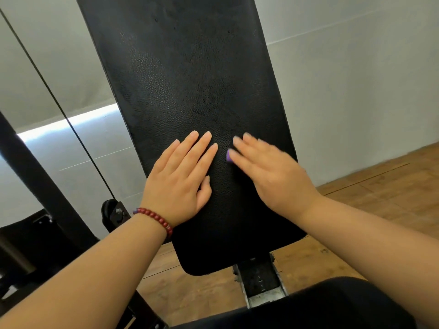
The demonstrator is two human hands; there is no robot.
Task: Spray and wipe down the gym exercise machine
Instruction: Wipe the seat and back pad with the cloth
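A long black padded backrest (185, 74) of the gym machine slopes away from me, filling the middle of the view. My left hand (183, 176), with a red bead bracelet at the wrist, lies flat on the lower pad, fingers straight. My right hand (268, 172) lies beside it on the pad, blurred, fingers straight, pressing a small purple cloth (229, 156) whose edge shows under the fingers. No spray bottle is in view.
A black seat pad (332, 305) lies at the bottom right, with a metal adjustment rail (259, 281) between it and the backrest. A thin cable (59, 108) and a dark frame post (35, 176) stand on the left. Wooden floor (380, 193) spreads right; pale wall behind.
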